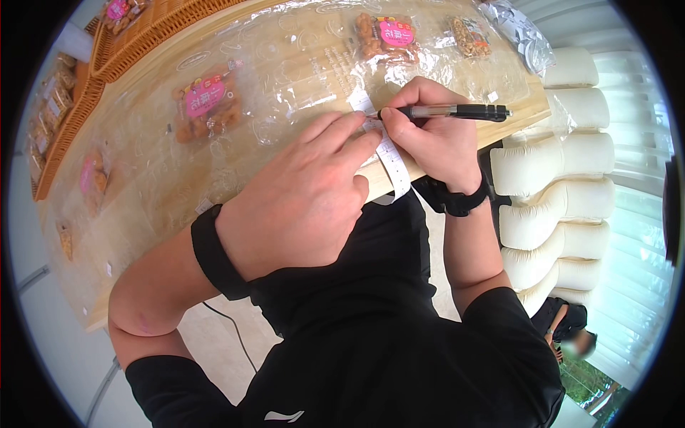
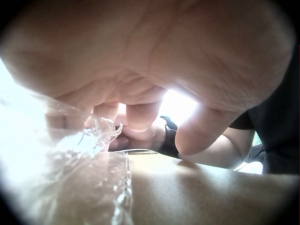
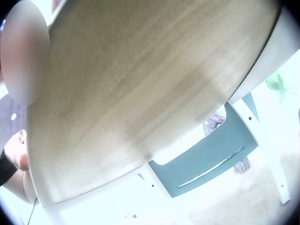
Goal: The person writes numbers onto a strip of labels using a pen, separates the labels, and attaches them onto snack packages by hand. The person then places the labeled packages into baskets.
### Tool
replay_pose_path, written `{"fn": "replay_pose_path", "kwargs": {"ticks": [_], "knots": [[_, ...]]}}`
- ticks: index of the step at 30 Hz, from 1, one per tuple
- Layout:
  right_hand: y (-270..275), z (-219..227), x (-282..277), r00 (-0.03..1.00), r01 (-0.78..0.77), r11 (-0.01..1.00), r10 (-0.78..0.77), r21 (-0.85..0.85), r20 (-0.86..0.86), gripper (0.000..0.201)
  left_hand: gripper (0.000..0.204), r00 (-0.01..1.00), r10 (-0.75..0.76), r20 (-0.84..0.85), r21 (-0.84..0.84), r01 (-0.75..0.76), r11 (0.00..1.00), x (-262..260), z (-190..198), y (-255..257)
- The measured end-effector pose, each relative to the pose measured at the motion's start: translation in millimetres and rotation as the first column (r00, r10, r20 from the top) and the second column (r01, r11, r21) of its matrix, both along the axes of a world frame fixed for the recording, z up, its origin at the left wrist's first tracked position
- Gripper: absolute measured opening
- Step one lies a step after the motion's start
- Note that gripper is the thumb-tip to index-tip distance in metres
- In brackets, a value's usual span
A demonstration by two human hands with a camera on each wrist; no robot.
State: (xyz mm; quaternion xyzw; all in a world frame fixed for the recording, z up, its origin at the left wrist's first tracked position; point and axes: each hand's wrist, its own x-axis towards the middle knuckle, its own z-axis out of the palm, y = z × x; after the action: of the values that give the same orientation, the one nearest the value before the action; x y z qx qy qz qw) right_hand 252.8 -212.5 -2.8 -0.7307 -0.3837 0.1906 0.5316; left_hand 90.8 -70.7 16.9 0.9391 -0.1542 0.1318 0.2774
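Note:
In the head view, the right hand (image 1: pixel 441 135) grips a black pen (image 1: pixel 457 112) with a clear barrel, its tip at a white paper strip (image 1: pixel 389 158) near the table's edge. The left hand (image 1: pixel 300 192) lies palm down with extended fingers resting on the strip, just left of the pen tip. The strip's lower end curls over the edge. In the left wrist view, the left palm (image 2: pixel 150 51) arches above the wood, beside crinkled clear plastic (image 2: pixel 89 183). The right wrist view does not clearly show the pen.
Pink-labelled snack packs (image 1: pixel 205 100) and a nut pack (image 1: pixel 469 37) lie among clear plastic on the wooden table (image 1: pixel 153 167). Wicker baskets (image 1: pixel 153 36) stand at the upper left. White cushioned seating (image 1: pixel 549 171) and another person (image 1: pixel 567 324) are at the right.

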Motion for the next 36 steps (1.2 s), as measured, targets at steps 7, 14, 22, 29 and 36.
{"fn": "replay_pose_path", "kwargs": {"ticks": [7,14,22,29,36], "knots": [[-0.7,-4.2,2.3,0.998,0.005,1.0,-0.004,-0.011,0.056,0.009,0.02,1.0,-0.003,-0.014,-0.011,0.003,1.0,0.0,0.1,0.2],[-1.0,-6.2,3.5,0.993,0.012,1.0,-0.011,-0.009,0.119,0.01,0.02,1.0,-0.006,-0.014,-0.008,0.006,1.0,-0.1,0.4,0.5],[0.7,-1.1,-0.7,0.996,0.065,0.998,-0.064,-0.016,0.066,0.009,0.02,1.0,-0.006,-0.016,-0.016,0.006,1.0,-0.2,0.3,0.5],[-0.9,-3.0,1.5,0.996,0.04,0.999,-0.039,-0.013,0.075,0.009,0.02,1.0,-0.004,-0.013,-0.014,0.003,1.0,0.0,-0.1,0.4],[-4.3,-3.0,2.3,0.996,0.027,0.996,-0.021,0.08,-0.083,0.006,0.019,0.999,-0.039,-0.02,-0.042,0.038,0.998,0.5,1.0,0.5]]}}
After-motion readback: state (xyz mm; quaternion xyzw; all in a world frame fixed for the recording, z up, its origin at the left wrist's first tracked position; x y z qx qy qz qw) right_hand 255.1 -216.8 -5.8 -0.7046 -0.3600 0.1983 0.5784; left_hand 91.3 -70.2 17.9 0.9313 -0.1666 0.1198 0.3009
